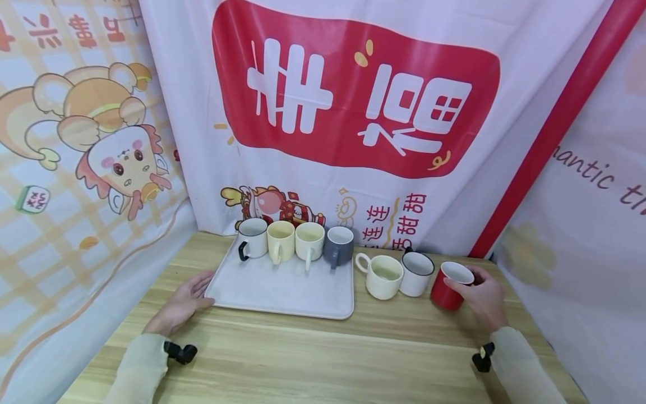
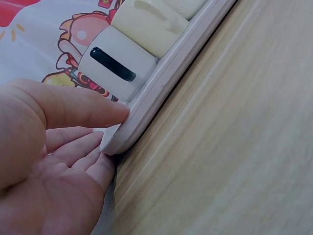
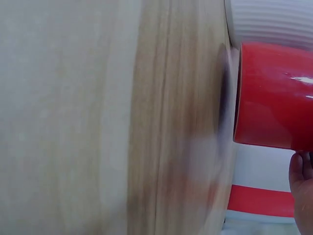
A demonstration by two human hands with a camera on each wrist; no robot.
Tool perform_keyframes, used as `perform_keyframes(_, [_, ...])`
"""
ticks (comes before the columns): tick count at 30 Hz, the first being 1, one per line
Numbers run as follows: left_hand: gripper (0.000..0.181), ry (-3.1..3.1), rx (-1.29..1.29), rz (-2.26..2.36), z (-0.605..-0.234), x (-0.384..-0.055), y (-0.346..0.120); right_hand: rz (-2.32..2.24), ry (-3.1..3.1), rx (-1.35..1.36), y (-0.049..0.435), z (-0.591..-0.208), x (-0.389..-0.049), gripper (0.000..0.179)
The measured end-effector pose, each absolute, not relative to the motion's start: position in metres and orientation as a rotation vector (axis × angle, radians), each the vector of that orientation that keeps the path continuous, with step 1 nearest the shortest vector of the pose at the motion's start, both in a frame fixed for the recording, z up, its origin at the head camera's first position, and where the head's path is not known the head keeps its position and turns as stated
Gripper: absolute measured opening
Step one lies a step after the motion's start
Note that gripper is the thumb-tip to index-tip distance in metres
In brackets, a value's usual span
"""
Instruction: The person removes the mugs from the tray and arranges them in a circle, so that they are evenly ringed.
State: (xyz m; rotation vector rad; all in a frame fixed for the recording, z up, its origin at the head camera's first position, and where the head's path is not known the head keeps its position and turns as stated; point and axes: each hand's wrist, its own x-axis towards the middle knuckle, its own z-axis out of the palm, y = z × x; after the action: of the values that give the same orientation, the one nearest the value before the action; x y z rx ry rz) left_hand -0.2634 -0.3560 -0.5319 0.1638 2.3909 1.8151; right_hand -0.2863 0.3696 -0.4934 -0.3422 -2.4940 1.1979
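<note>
My left hand point(image 1: 185, 300) holds the near left side of a white tray point(image 1: 282, 289); in the left wrist view the thumb lies on its rim and the fingers meet the corner from the side and below. On the tray's back edge stand a white mug with black handle point(image 1: 254, 242), two cream mugs point(image 1: 281, 241) and a grey mug point(image 1: 338, 247), handles facing me. At the far right, my right hand point(image 1: 484, 297) grips a red mug point(image 1: 446, 293), thumb near its rim. The right wrist view shows the red mug point(image 3: 279, 98) slightly above the table; most fingers are hidden.
Between tray and red mug, a cream mug point(image 1: 384, 283) and a white black-rimmed mug point(image 1: 416, 278) stand on the wooden table point(image 1: 303, 359). Printed cloths point(image 1: 353, 185) hang behind the table and at both sides.
</note>
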Motion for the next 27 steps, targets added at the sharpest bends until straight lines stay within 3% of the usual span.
perform_keyframes(12, [0.091,2.383,0.151,1.819,-0.534,-0.266,-0.357,1.176,-2.432,-0.296,0.368,-0.501,-0.299,0.072])
perform_keyframes(27, [0.091,2.384,0.159,1.816,-0.534,-0.265,-0.356,1.178,-2.463,-0.249,0.356,-0.501,-0.290,0.075])
